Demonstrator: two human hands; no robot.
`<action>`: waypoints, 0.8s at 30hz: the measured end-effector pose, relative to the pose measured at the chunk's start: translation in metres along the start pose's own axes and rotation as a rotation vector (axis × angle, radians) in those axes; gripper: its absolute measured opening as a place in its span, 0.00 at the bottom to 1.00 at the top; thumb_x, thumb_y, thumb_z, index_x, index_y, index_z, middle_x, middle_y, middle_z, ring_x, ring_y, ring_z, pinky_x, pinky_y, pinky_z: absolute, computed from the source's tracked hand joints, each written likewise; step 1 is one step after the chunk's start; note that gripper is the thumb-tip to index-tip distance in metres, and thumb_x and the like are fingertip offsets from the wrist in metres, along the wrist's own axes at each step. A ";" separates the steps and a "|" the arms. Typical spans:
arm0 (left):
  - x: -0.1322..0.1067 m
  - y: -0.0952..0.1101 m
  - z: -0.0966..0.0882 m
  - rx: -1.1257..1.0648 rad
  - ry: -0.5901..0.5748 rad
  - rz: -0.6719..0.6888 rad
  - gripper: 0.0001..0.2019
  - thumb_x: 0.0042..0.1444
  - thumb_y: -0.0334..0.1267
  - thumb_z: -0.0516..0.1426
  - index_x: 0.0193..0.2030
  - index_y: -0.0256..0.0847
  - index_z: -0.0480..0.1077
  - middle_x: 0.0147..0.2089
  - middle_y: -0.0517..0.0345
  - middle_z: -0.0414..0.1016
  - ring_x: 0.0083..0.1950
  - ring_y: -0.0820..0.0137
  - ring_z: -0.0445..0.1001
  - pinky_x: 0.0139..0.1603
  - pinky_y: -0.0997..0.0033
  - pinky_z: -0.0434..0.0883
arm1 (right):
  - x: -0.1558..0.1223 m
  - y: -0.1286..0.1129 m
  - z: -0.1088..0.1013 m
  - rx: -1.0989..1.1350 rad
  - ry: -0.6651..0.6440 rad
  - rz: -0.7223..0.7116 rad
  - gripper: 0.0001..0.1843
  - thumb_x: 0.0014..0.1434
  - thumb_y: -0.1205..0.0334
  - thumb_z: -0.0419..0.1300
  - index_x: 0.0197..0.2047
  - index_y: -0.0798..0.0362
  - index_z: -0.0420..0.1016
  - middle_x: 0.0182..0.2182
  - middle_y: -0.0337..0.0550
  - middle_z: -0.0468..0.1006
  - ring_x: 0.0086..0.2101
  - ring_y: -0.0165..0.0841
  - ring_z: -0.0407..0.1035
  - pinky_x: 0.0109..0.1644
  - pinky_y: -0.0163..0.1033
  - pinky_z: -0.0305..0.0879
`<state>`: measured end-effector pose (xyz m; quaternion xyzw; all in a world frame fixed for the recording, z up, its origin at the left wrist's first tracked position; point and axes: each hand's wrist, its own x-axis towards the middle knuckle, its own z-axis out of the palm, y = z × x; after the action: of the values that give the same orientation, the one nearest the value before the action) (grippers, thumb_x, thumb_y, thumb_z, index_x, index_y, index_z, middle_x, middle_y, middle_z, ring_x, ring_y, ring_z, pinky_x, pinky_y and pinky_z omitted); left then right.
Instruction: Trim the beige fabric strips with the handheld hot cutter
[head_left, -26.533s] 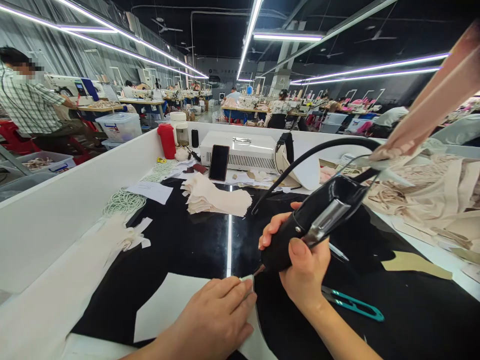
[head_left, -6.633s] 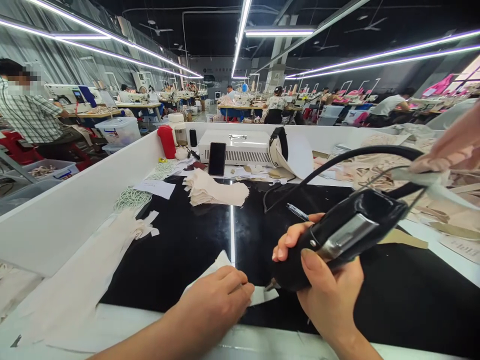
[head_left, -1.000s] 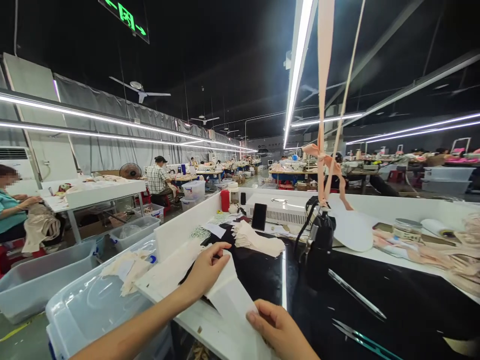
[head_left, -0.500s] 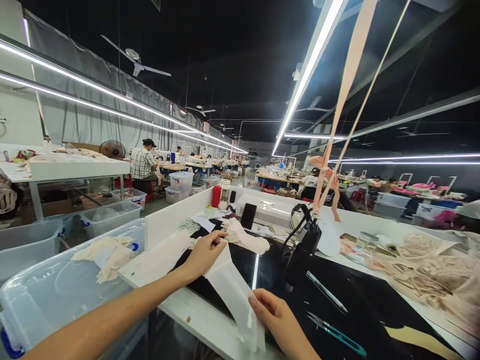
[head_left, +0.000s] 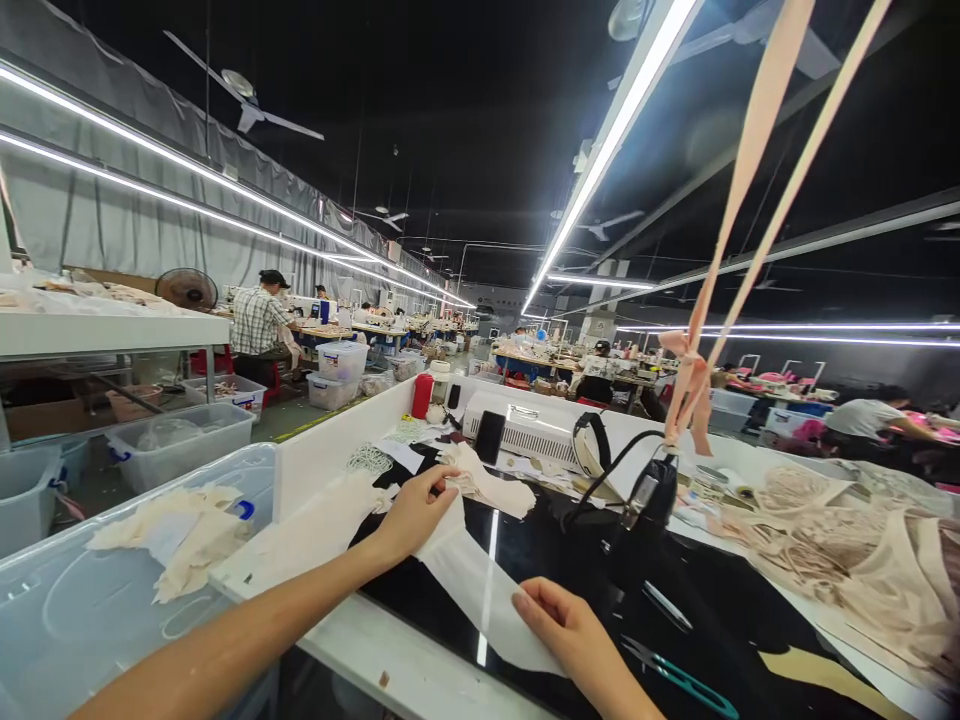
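Observation:
A white strip of thin fabric stretches between my two hands above the black glossy tabletop. My left hand pinches its upper end. My right hand grips the lower right end between thumb and fingers. Just beyond my left hand lies a stack of cream fabric pieces. More pale fabric is spread to the left of it. Right of my right hand are teal thread snips and a silver pen-like tool.
A black device hangs from peach straps. Beige garments are heaped on the right. A phone leans on a white machine at the back. Clear bins stand left; people sit at far tables.
My view has turned slightly right. The strip's lower end has swung up and to the right with my right hand, so it lies flatter. My left hand still pinches the upper end.

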<state>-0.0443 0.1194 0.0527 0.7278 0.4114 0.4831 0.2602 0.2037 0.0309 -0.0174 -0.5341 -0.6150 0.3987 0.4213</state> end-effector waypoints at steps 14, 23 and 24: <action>0.099 -0.024 0.023 0.153 -0.016 0.033 0.14 0.73 0.44 0.61 0.57 0.38 0.74 0.54 0.50 0.78 0.51 0.61 0.79 0.55 0.54 0.78 | 0.086 0.010 -0.015 0.011 0.324 -0.067 0.33 0.57 0.26 0.59 0.34 0.50 0.75 0.27 0.37 0.72 0.29 0.34 0.64 0.33 0.39 0.61; 0.158 -0.054 0.058 0.274 -0.048 -0.012 0.16 0.73 0.44 0.61 0.61 0.38 0.73 0.60 0.48 0.75 0.55 0.59 0.79 0.55 0.52 0.79 | 0.154 0.029 -0.040 -0.144 0.514 -0.017 0.17 0.72 0.49 0.62 0.53 0.55 0.77 0.47 0.44 0.81 0.43 0.37 0.78 0.49 0.47 0.78; 0.160 -0.059 0.059 0.287 -0.050 -0.017 0.16 0.73 0.44 0.61 0.61 0.38 0.73 0.60 0.48 0.75 0.55 0.59 0.79 0.56 0.52 0.79 | 0.158 0.030 -0.042 -0.177 0.503 -0.016 0.17 0.72 0.50 0.62 0.53 0.55 0.77 0.48 0.45 0.81 0.44 0.38 0.78 0.49 0.48 0.78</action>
<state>0.0204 0.2875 0.0620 0.7658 0.4757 0.3989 0.1676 0.2410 0.1926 -0.0174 -0.6462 -0.5277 0.1947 0.5158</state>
